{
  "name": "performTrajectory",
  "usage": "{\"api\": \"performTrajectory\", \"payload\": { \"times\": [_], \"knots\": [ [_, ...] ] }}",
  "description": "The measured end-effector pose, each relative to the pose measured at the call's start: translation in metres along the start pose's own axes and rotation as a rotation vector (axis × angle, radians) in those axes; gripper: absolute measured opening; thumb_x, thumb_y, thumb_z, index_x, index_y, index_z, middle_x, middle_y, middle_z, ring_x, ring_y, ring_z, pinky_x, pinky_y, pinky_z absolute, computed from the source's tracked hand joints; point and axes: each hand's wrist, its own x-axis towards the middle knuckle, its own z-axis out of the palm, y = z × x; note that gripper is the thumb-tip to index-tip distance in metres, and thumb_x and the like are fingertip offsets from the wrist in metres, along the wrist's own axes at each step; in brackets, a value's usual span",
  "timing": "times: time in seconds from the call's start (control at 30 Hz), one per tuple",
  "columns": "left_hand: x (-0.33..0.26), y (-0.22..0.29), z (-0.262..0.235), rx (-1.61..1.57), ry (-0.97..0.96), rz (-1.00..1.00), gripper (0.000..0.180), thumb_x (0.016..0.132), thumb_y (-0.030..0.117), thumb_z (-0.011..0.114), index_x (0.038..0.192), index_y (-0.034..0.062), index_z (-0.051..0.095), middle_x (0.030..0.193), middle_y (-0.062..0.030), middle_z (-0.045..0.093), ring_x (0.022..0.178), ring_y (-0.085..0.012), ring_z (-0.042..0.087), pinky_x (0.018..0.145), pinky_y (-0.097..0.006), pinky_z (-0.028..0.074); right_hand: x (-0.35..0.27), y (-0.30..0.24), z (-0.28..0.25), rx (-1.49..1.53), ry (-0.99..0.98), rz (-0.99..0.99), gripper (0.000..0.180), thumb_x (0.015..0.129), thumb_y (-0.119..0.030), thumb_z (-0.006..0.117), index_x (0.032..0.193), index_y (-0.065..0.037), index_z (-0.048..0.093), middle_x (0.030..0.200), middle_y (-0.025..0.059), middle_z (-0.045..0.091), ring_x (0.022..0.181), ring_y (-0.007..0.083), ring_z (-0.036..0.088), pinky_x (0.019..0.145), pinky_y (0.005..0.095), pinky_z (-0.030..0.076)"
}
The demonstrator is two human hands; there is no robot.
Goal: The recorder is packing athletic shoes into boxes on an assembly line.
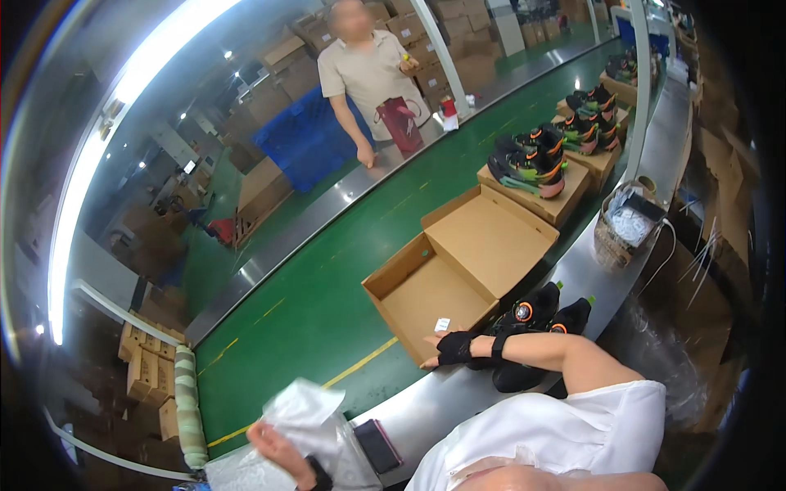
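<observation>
At the lower left, my left hand (278, 452) is raised beside a loose translucent white sheet (303, 403). Motion blurs its fingers, so whether they grip the sheet cannot be told. My right hand (440, 349), in a black wrist brace, lies over the near corner of an open cardboard box (426, 290); its fingers are stretched and apart. A small white label (442, 324) shows just past those fingertips, inside the box. The lid (491, 237) is folded back to the right. Under and beside my right forearm stand black shoes (532, 307) with orange and green accents, partly hidden.
A phone (377, 446) lies on the metal ledge. Along the green conveyor (286, 303), multicoloured shoes (532, 159) sit on closed boxes. A basket (626, 221) stands at right. Across the belt, a person (368, 74) stands by a dark red bag (399, 124) and blue bin (299, 139).
</observation>
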Motion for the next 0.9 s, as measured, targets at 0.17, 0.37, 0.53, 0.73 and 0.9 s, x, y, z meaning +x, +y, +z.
{"api": "performTrajectory", "payload": {
  "times": [0.17,0.37,0.53,0.73,0.9],
  "knots": [
    [-0.028,0.087,0.119,-0.531,-0.345,-0.122,0.004,0.084,0.006,0.040,0.085,0.0060,0.044,0.063,0.0029,0.040,0.052,-0.0036,0.037,0.046,-0.017,0.031,-0.041,-0.045,-0.035,0.650,0.032,-0.670,0.088,0.067,-0.042,0.065,0.129,-0.001,0.018,0.124,0.0191,0.036,0.116,0.0287,0.036,0.095,0.0351,0.028],
    [-0.045,0.174,0.216,-0.967,-0.630,-0.208,0.017,0.082,0.010,0.053,0.095,0.0007,0.047,0.090,-0.0081,0.051,0.081,-0.0146,0.050,0.071,-0.025,0.042,0.006,0.014,-0.038,0.878,0.880,-0.370,0.044,0.074,-0.027,0.060,0.111,-0.006,0.046,0.101,0.0106,0.052,0.096,0.0201,0.050,0.084,0.0321,0.039],
    [-0.078,0.168,0.262,-0.154,-0.703,0.546,0.057,0.071,0.019,0.064,0.116,-0.0016,0.036,0.121,-0.0236,0.034,0.114,-0.0366,0.032,0.089,-0.046,0.029,-0.047,0.097,-0.125,1.247,1.331,-0.031,0.031,0.076,-0.014,0.060,0.101,0.002,0.050,0.093,0.0059,0.055,0.083,0.0145,0.051,0.075,0.0290,0.042],
    [-0.110,0.067,0.275,0.527,-1.041,0.422,0.053,0.075,0.037,0.057,0.115,0.0056,0.042,0.124,-0.0248,0.030,0.117,-0.0400,0.027,0.087,-0.059,0.023,-0.095,0.175,-0.173,1.134,1.662,0.489,0.053,0.067,-0.025,0.068,0.105,0.006,0.049,0.099,0.0118,0.055,0.088,0.0210,0.051,0.079,0.0300,0.040],
    [-0.092,-0.023,0.273,0.159,-1.057,-0.106,0.049,0.075,0.041,0.055,0.105,0.0028,0.051,0.111,-0.0245,0.044,0.108,-0.0357,0.038,0.086,-0.044,0.034,-0.113,0.251,-0.165,1.186,1.751,0.300,0.053,0.065,-0.023,0.069,0.108,-0.001,0.047,0.099,0.0075,0.052,0.087,0.0196,0.050,0.076,0.0285,0.041]
  ]
}}
